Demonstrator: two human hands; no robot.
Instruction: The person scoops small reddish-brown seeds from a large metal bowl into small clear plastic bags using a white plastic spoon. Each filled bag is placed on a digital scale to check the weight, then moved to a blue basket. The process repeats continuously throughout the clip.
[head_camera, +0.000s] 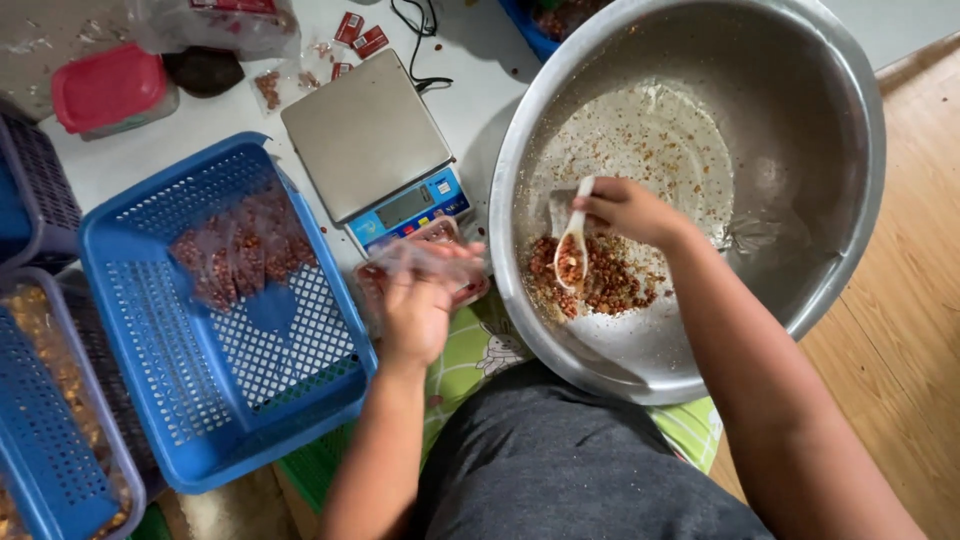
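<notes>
Hands clamped: right (625, 208) on white spoon (573, 240) (crumbly nut mix), left (418, 300) on clear bag (425, 255).

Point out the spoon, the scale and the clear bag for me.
white spoon (572, 248), head view, on its bowl, held by the right hand (628, 208).
scale (365, 133), head view, on its steel platform.
clear bag (425, 262), head view, on its film, held by the left hand (415, 310).

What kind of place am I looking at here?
Probably a home floor used for packing snacks: a digital scale, a big steel bowl of reddish mix, and a blue basket holding filled clear bags.
</notes>
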